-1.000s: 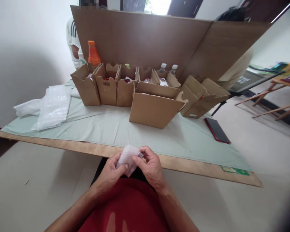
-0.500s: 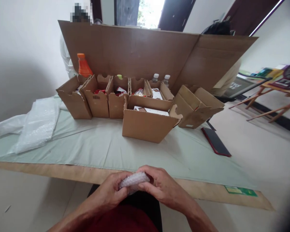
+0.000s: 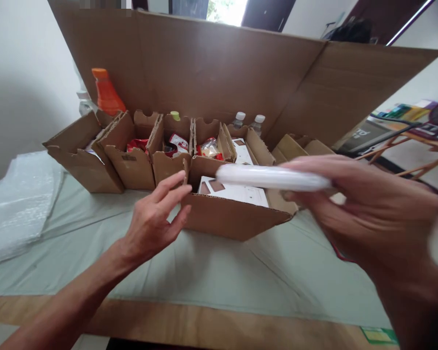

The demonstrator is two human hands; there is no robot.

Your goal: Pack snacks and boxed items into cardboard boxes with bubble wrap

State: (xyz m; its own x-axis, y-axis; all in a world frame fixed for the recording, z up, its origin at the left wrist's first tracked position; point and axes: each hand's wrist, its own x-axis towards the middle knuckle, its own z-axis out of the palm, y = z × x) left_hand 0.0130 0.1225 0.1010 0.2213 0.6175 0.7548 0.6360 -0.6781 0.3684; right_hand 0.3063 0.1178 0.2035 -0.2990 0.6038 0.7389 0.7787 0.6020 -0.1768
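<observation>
My right hand (image 3: 350,204), blurred by motion, grips one end of a flat, whitish wrapped packet (image 3: 273,177). The packet is held level above the front cardboard box (image 3: 237,218), in which white printed cartons (image 3: 241,193) lie. My left hand (image 3: 158,211) has its fingers apart and holds nothing; its fingertips are near the left end of that box. Behind stands a row of cardboard bins, among them one with a red packet (image 3: 137,145) and one with red and clear packets (image 3: 211,147).
An orange bottle (image 3: 107,95) and clear bottles with white caps (image 3: 257,124) stand behind the bins, before a tall cardboard panel (image 3: 219,68). Bubble wrap (image 3: 18,204) lies on the left of the green cloth (image 3: 160,277). More boxes (image 3: 302,146) are partly hidden behind my right hand.
Both hands have moved forward from the table's front edge to the front box. My left hand has let go of the wrapped item, which my right hand now holds alone. The view has moved closer.
</observation>
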